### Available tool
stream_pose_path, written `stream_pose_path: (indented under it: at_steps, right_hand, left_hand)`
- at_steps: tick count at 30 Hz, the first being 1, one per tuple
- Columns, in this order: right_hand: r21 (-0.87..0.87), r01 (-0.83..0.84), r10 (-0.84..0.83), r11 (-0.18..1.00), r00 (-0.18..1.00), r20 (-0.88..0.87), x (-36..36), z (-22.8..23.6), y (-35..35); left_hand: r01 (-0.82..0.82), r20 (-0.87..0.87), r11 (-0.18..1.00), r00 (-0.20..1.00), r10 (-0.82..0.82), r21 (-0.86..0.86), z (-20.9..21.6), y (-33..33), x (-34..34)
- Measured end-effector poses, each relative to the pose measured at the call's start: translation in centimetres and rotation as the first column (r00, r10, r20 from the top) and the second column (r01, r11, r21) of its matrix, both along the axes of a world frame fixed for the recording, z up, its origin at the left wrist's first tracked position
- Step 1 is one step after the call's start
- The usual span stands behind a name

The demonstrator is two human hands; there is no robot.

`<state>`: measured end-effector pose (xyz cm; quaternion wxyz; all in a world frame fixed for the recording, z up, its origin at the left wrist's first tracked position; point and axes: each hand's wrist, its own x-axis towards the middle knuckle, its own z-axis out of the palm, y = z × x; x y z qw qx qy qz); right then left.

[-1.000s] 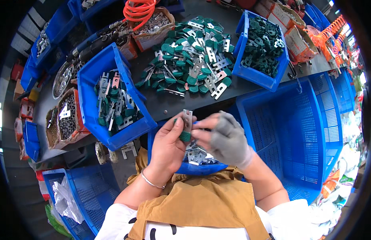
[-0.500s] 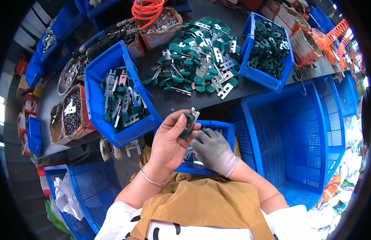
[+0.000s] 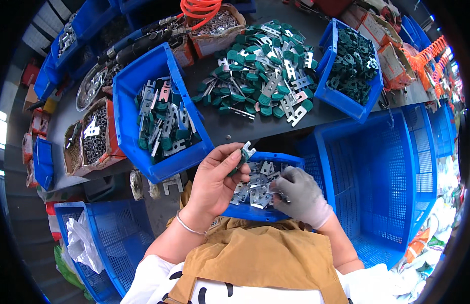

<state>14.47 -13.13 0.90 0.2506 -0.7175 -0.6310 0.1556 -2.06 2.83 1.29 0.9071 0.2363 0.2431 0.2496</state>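
Observation:
My bare left hand (image 3: 218,175) is closed around a slotted metal bracket with a green plastic part (image 3: 245,157), its forked metal end sticking up past the thumb. My right hand (image 3: 302,196), in a grey glove, is over the right side of a small blue bin (image 3: 260,215) at my lap. Its fingers are curled, and a small shiny piece shows at their tips, too little to name. Loose slotted metal plates (image 3: 260,195) lie in that bin, beside both hands.
A heap of green-and-metal brackets (image 3: 268,76) covers the bench middle, between a blue bin (image 3: 124,109) of similar pieces and another (image 3: 341,104) of dark green parts. Boxes of nuts (image 3: 95,144) stand left; large blue crates (image 3: 366,182) stand right. An orange coiled hose (image 3: 199,7) hangs above.
My right hand has moved right, away from the left hand, uncovering metal plates in the lap bin. The left hand keeps the bracket, now slightly turned. The whole view has shifted a little.

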Motion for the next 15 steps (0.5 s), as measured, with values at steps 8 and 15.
stream_pose_path:
  at_steps: [8, 15]
  right_hand:
    - [-0.012, -0.151, 0.149, 0.988, 0.957, 0.249, -1.4, -2.1, 3.5]
    - [-0.109, 0.021, -0.052, 0.994, 0.954, -0.294, 0.5, 0.4, 1.6]
  left_hand:
    - [-0.007, -0.116, 0.993, 0.993, 0.02, 0.116, 0.2, -1.1, 1.2]
    - [0.056, -0.22, 0.956, 0.976, 0.009, 0.289, 0.2, -1.2, -0.3]
